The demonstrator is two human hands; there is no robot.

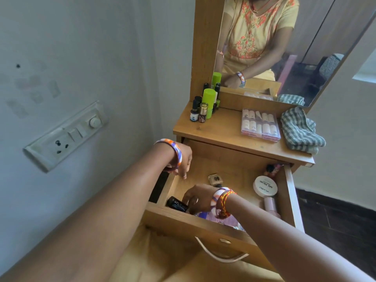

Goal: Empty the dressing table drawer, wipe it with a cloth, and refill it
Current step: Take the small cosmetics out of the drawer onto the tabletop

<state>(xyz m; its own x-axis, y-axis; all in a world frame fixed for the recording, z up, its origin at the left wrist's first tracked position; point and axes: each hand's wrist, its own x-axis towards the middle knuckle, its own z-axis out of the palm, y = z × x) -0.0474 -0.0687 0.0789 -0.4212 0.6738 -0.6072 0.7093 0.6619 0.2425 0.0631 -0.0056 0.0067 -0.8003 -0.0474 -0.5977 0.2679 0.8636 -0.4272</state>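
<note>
open wooden drawer point(289, 192): pulled out, part full | right hand point(198, 198) in front-left corner, fingers curled onto small black tube point(176, 204) | left hand point(183, 159) loose, empty, over left wall | green-striped folded cloth point(301, 131) on tabletop, well apart

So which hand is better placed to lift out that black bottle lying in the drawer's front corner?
The right hand: its fingers already sit on the black bottle. The left hand hovers over the drawer's back-left edge, farther away.
</note>
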